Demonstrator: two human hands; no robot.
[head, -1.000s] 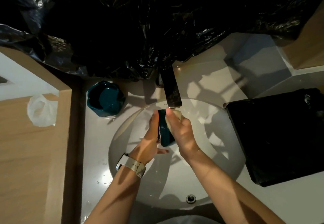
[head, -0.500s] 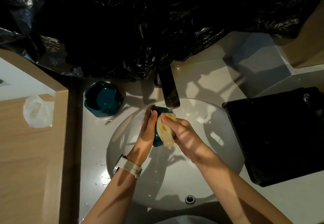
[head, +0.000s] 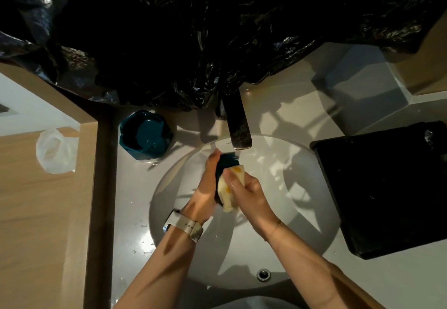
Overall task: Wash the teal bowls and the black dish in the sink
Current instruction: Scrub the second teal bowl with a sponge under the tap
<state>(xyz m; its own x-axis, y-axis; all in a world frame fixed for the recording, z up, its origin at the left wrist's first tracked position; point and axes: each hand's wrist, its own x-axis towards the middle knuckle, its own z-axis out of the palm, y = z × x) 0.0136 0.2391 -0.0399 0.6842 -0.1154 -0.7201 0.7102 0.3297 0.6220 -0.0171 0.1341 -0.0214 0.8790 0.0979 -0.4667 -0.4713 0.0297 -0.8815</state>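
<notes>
A teal bowl (head: 226, 163) is held on edge over the white sink (head: 302, 212), just below the faucet (head: 238, 127); the left hand (head: 205, 195) grips its outer side while the right hand (head: 249, 195) clutches a soapy yellow sponge (head: 233, 187) pressed against it. A second teal bowl (head: 145, 135) sits on the counter far left of the basin, and the black dish (head: 387, 187) lies on the counter to the right.

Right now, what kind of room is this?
Probably a bathroom or washroom: a round white sink set in a pale counter, a flat metal tap over it, and wooden cabinet sides beside it.
</notes>
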